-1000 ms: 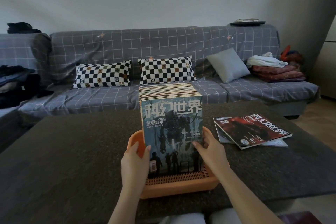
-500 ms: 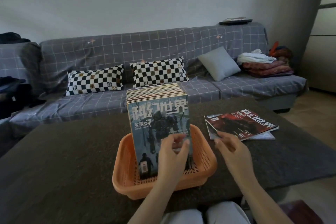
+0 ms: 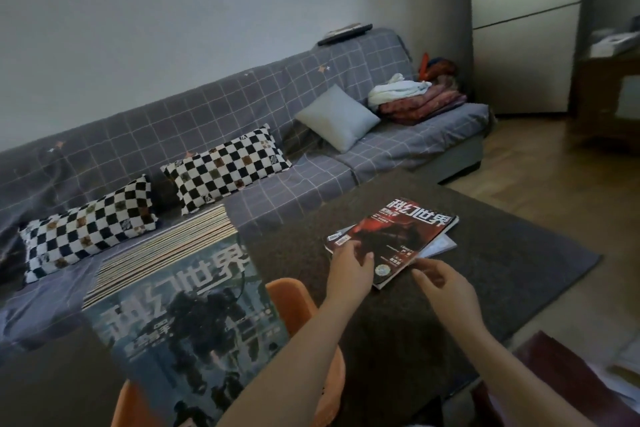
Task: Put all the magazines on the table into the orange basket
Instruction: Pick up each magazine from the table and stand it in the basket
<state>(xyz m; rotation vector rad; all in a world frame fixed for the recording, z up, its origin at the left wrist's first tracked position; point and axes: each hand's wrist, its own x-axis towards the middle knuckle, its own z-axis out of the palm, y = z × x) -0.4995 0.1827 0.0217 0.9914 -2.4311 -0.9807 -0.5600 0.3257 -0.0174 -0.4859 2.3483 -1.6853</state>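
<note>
A red-covered magazine point(image 3: 398, 236) lies on the dark table point(image 3: 502, 274), on top of a paler magazine point(image 3: 441, 246) whose edge sticks out at the right. My left hand point(image 3: 349, 269) rests on the red cover's near-left corner, fingers and thumb spread on top. My right hand point(image 3: 445, 284) hovers, loosely curled, at the magazine's near edge and holds nothing. The orange basket point(image 3: 292, 298) stands at the lower left. Several magazines stand upright in it, fronted by a blue-green cover point(image 3: 187, 326). My left forearm crosses over the basket's right rim.
A grey checked sofa point(image 3: 311, 184) runs behind the table with two black-and-white cushions point(image 3: 221, 168), a grey pillow point(image 3: 337, 118) and folded cloth point(image 3: 415, 99). Wooden floor point(image 3: 540, 170) and a cabinet lie to the right. The table's right edge is near the magazines.
Both hands left the stack in the basket and moved right to the red magazine. The view swung right and tilted, so the basket now sits at the lower left.
</note>
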